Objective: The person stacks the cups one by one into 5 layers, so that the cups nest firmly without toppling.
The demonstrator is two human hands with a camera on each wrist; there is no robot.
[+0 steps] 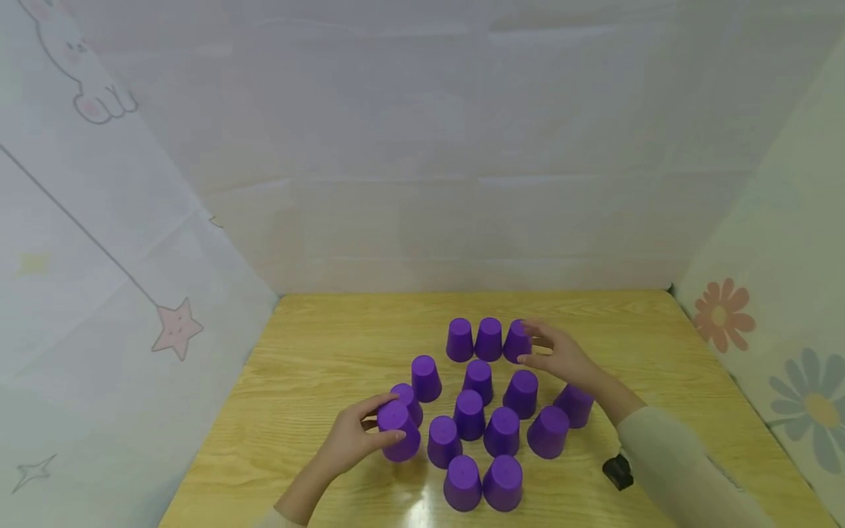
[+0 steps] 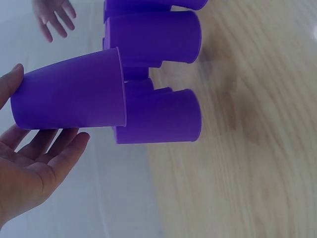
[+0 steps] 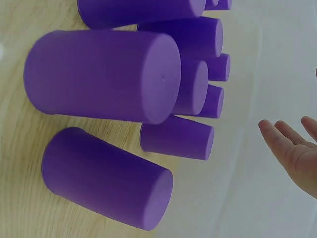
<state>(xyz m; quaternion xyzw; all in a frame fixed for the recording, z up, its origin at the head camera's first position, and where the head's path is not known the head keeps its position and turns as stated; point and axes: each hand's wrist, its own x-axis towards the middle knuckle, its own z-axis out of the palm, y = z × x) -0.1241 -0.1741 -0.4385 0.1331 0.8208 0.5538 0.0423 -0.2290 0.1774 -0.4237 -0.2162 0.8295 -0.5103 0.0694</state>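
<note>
My left hand [image 1: 350, 436] grips an upside-down purple cup [image 1: 399, 433] between thumb and fingers. In the left wrist view, that held cup [image 2: 69, 91] is raised off the table and slightly tilted, with its rim by a standing cup [image 2: 158, 116]. Just behind it in the head view stands another cup [image 1: 411, 400]. My right hand [image 1: 560, 356] hovers at the back right, fingers spread, overlapping the right-hand cup [image 1: 516, 343] of the back row. In the right wrist view, the same hand [image 3: 297, 156] is in the air, apart from the cups and holding nothing.
Several more purple cups, such as one at the front [image 1: 503, 484] and one at the right [image 1: 548, 433], stand mouth down on the wooden table [image 1: 317, 345]. A small black object [image 1: 618, 471] shows beside the right sleeve. Pale printed sheets [image 1: 422, 183] enclose the table's back and sides.
</note>
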